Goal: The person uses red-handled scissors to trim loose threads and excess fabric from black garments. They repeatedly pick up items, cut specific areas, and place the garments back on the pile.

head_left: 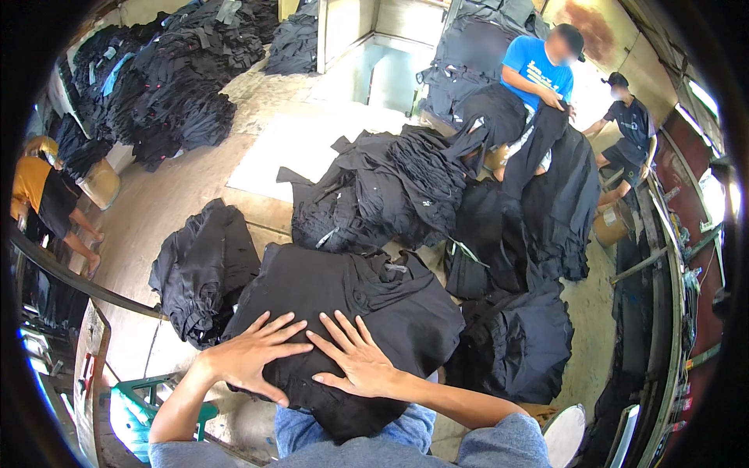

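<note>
Across a pale, scuffed floor [133,210], black cloth heaps [382,191] fill much of the room; a blue-shirted co-worker [538,72] is among them. Nearest us, a black cloth bundle [367,300] covers much of our jeans [418,425]; left hand [251,356] and right hand [360,365] lie flat on it, each grip spread. Smaller bundle [204,269] just left. Green stool [144,384] partly hidden by our left forearm [181,398]. What bears the bundle, we cannot tell; the red right-hand wall [707,321] is cut off.
</note>
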A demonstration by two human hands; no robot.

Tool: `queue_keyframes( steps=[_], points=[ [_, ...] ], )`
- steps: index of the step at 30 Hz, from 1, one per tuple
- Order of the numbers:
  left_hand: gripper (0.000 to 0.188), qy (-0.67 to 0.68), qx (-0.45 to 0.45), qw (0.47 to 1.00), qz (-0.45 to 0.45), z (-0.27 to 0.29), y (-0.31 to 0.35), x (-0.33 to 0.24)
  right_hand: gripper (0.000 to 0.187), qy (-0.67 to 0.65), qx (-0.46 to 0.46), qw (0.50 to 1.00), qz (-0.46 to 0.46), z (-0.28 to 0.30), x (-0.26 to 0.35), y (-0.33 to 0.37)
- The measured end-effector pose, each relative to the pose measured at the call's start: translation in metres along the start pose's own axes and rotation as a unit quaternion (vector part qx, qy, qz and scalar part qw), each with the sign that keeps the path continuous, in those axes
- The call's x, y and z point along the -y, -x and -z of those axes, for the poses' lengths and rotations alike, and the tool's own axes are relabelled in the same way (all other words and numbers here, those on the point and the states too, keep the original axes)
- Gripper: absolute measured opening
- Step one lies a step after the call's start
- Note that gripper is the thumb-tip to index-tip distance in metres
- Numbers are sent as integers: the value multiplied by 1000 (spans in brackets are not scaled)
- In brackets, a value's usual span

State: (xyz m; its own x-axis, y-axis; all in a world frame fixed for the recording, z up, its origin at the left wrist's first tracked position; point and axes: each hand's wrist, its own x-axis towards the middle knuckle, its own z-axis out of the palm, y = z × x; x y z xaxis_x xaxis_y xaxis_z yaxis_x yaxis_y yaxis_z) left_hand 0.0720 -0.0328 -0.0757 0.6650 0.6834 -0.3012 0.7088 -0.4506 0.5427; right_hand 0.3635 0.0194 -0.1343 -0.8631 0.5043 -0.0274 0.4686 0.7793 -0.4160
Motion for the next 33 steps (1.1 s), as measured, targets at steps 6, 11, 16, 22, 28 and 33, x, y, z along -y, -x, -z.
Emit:
queue_keyframes(
  steps=[6,11,16,22,28,33],
  points=[
    [98,-22,12,1000,9,10,31,-7,104,-82,15,996,-26,15,25,27],
    [57,-29,9,999,19,26,31,-24,95,-70,22,996,-49,24,56,29],
    [18,-2,-233,972,36,59,-5,-41,66,-221,-119,966,-58,59,40,12],
    [35,119,-187,973,60,125,-36,-24,40,-314,-119,930,-151,119,-16,-16],
    [63,-58,-170,973,147,125,-23,-32,31,-306,-163,930,-122,143,-39,-22],
    [62,-34,-216,960,174,118,-24,-28,31,-319,-174,925,-112,141,-41,-32]
  ],
)
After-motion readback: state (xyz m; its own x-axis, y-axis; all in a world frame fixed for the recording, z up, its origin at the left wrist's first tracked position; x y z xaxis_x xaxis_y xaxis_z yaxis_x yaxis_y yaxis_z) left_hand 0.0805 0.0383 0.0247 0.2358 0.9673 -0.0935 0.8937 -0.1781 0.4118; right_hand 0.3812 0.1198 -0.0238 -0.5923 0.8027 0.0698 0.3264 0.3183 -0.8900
